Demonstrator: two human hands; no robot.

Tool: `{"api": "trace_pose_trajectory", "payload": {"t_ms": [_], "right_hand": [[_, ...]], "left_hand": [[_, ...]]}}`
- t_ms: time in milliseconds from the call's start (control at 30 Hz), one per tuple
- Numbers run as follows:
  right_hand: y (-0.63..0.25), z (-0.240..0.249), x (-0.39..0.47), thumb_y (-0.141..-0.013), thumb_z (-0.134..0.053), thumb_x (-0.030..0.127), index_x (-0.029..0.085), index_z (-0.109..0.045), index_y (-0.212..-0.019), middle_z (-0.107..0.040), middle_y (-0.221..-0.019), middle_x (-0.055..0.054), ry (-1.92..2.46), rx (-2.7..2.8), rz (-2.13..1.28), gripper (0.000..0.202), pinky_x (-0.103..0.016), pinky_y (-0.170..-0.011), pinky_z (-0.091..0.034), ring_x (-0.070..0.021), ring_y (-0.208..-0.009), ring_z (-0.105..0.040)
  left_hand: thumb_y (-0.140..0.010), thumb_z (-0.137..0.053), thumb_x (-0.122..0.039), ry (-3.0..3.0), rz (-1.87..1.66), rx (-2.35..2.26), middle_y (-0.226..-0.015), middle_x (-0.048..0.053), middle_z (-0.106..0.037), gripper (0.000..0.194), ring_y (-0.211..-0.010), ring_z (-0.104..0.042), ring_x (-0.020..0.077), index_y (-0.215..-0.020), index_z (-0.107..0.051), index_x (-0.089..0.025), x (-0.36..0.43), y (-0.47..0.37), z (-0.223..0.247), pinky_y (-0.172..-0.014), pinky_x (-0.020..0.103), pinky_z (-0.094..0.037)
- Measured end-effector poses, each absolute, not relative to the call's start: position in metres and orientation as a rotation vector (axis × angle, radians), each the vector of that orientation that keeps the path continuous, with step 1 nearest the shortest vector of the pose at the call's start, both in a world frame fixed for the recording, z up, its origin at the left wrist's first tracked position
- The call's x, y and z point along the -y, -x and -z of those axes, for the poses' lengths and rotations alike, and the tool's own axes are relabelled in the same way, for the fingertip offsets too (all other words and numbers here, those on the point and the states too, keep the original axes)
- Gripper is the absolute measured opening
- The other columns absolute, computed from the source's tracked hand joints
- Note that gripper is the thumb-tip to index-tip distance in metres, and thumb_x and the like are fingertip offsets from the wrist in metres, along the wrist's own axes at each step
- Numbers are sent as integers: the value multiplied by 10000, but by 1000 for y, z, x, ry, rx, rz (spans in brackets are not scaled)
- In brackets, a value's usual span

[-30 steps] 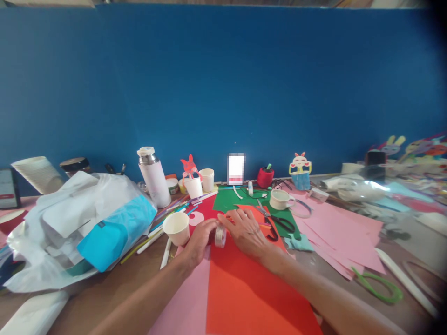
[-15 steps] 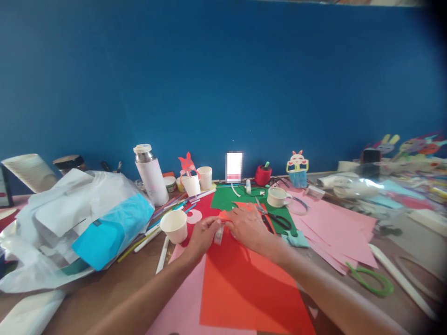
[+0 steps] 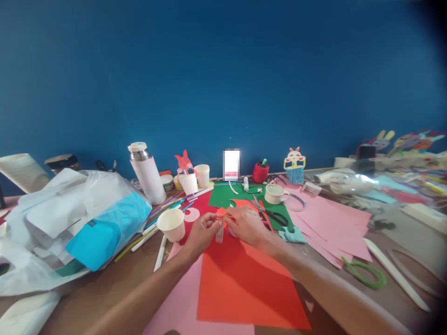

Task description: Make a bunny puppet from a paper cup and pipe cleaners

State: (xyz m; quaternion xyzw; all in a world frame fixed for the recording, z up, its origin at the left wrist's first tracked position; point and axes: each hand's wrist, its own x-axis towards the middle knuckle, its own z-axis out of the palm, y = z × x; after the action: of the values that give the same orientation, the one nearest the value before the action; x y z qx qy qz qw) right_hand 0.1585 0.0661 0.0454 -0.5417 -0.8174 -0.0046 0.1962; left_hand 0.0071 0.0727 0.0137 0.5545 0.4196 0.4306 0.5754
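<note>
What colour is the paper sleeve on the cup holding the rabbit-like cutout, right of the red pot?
Blue; it shows in the head view.

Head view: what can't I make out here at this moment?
All in the head view:
- Small orange piece: its outline, covered by the left hand and right hand.
- Right hand's fingertips: partly hidden behind its own knuckles.
- Clear item below the fingers: blurred.
- Bright screen: content pixelated and washed out.
- Leaning cup stack: cut off by the left edge.
- Far-right cutouts: detail blurred.
</note>
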Motion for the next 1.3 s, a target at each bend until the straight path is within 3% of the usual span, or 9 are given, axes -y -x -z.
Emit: {"api": "trace_pose_trajectory", "payload": {"t_ms": [333, 533, 667, 833, 1067, 1300], "right_hand": [[-166, -47, -71, -854, -425, 292, 216, -649, -816, -670, -726, -15, 1518, 2220, -11, 239, -230, -581, -287, -136, -662, -577], [-172, -55, -70, -823, -455, 320, 235, -660, -810, -641, -680, 22, 1434, 2198, -403, 222, -199, -511, -277, -104, -588, -538], [-173, -57, -70, -813, -442, 370, 194, -653, -744, -598, -623, 18, 1366, 2203, -570, 283, -193, -500, -278, -100, -564, -495], [-179, -55, -76, -813, -415, 360, 161, -631, -703, -599, -640, 8, 1258, 2286, -852, 313, -188, -504, -308, -98, -571, -501], [-181, -58, -78, -807, -430, 329, 161, -634, -684, -604, -613, 8, 1263, 2312, -770, 292, -197, -508, -298, -106, -563, -502], [-179, -64, -75, -796, -435, 259, 180, -638, -702, -614, -634, 12, 1383, 2288, -593, 237, -196, -515, -280, -106, -583, -511]], "left_hand": [[-639, -639, -266, -1232, -857, -941, -524, -55, -519, 427, -517, -480, 93, -1025, -524, -124, -66, -5, -31, -554, 223, -342], [-676, -594, -321, -1170, -862, -955, -594, -41, -532, 231, -524, -434, 72, -843, -603, -162, -69, -1, -27, -511, 191, -304], [-693, -576, -385, -1273, -902, -1030, -573, -32, -507, 251, -521, -403, 74, -678, -581, -134, -69, -3, -25, -503, 195, -288], [-702, -552, -357, -1382, -955, -1079, -563, -29, -496, 238, -525, -401, 82, -639, -569, -128, -66, -5, -23, -509, 201, -299], [-718, -529, -370, -1428, -962, -1068, -550, -45, -459, 246, -524, -392, 82, -619, -544, -146, -67, -6, -16, -509, 195, -299], [-732, -525, -413, -1369, -878, -1016, -577, -39, -494, 276, -521, -403, 77, -742, -591, -145, -70, -5, -14, -495, 192, -282]]}}
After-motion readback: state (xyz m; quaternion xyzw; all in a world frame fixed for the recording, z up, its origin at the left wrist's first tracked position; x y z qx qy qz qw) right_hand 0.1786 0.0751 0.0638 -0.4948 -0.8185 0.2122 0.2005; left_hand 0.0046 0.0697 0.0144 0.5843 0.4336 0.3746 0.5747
